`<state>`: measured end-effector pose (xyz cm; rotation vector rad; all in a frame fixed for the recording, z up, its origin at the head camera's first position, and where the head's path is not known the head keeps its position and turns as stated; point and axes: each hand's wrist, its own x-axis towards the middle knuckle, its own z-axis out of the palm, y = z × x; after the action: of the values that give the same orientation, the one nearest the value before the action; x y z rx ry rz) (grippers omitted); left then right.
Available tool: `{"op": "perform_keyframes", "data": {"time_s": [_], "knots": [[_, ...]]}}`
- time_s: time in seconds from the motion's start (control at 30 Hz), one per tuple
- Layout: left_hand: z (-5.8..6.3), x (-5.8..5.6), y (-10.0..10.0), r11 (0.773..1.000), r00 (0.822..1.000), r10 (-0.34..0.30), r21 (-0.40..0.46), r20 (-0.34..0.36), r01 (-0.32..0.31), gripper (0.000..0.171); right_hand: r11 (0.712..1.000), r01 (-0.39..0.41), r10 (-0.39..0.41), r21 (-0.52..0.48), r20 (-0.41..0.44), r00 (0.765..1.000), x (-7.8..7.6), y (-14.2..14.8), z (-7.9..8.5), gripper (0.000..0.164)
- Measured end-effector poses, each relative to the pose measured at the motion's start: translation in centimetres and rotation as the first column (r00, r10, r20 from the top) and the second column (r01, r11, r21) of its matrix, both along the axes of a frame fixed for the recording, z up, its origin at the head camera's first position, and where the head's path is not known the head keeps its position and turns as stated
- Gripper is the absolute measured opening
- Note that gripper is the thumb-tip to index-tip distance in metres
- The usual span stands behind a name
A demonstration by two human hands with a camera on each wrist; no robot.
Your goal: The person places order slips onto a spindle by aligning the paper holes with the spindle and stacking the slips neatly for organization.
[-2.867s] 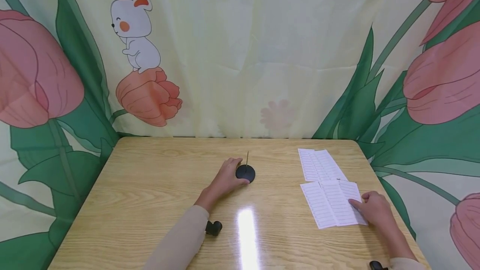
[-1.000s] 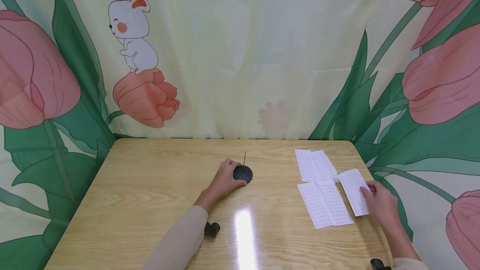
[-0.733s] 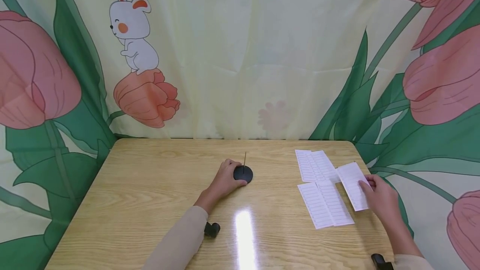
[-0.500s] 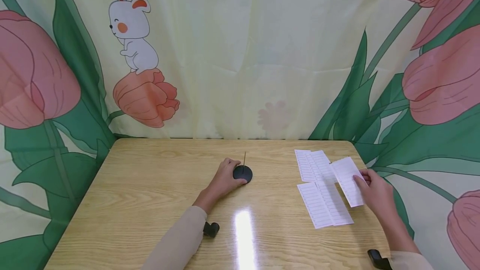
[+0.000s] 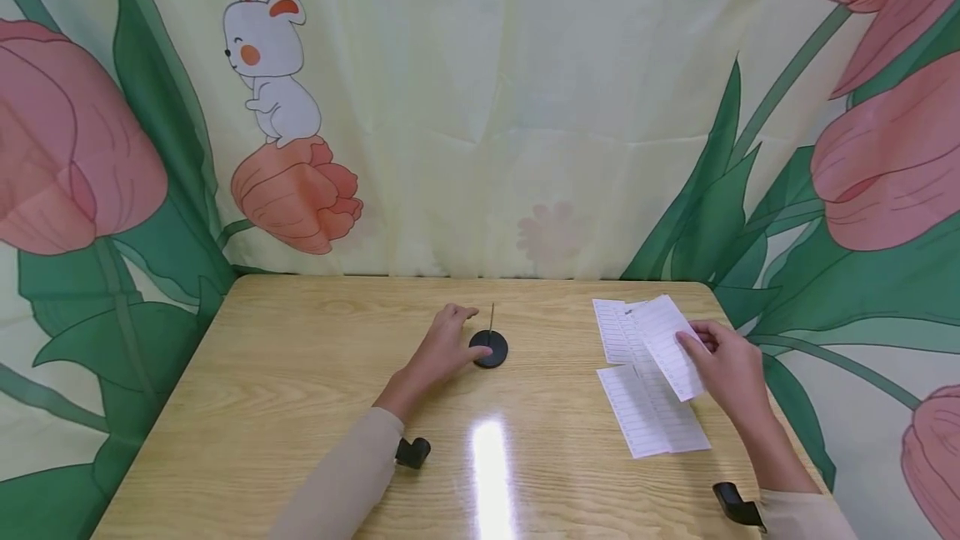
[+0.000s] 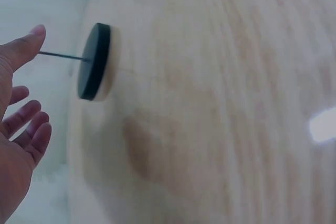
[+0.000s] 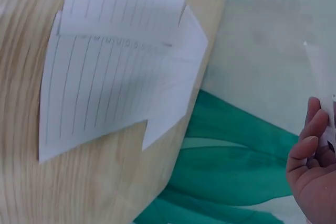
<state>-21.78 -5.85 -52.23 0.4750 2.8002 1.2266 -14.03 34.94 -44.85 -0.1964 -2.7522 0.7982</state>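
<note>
A receipt spike with a round black base (image 5: 495, 353) and a thin upright metal pin (image 5: 492, 317) stands on the wooden table. My left hand (image 5: 438, 348) is just left of it, fingers spread and apart from the pin, its thumb overlapping the base's edge in the head view. In the left wrist view the loose fingers (image 6: 29, 116) hold nothing. My right hand (image 5: 729, 363) pinches a white paper slip (image 5: 666, 347) by its right edge. That slip is raised and tilted over several other lined paper slips (image 5: 633, 419) on the table.
More printed slips (image 5: 613, 332) lie overlapping towards the table's back right corner. A curtain (image 5: 450, 107) with tulips and a rabbit hangs right behind the table's back edge. Black wrist cameras (image 5: 412, 452) sit on both forearms.
My right hand picked up the rightmost slip and carried it left and back over the others. The left hand let go of the spike's base and moved slightly up, fingers opening.
</note>
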Motion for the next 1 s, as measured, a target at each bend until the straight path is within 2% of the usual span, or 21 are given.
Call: {"op": "perform_keyframes", "data": {"time_s": [0.23,0.5,0.8,1.0], "knots": [[2.5,-0.1,-0.8,1.0,0.995,-0.021,0.007,-0.094,0.022,0.069,1.0,-0.023,0.023,-0.011,-0.06,0.998,-0.5,-1.5,0.5,0.033],[5.0,-0.2,-1.1,0.999,0.977,-0.03,0.023,-0.212,0.035,0.064,0.997,-0.07,0.066,-0.042,-0.092,0.994,-1.0,-3.3,1.4,0.029],[6.7,-0.1,-0.8,0.996,0.951,-0.044,0.057,-0.305,0.064,0.047,0.988,-0.136,0.128,-0.071,-0.105,0.986,-1.9,-5.7,2.9,0.028],[7.7,0.0,0.0,0.987,0.944,-0.043,0.135,-0.327,0.092,0.037,0.973,-0.196,0.183,-0.121,-0.109,0.977,-2.6,-7.5,3.2,0.025]]}}
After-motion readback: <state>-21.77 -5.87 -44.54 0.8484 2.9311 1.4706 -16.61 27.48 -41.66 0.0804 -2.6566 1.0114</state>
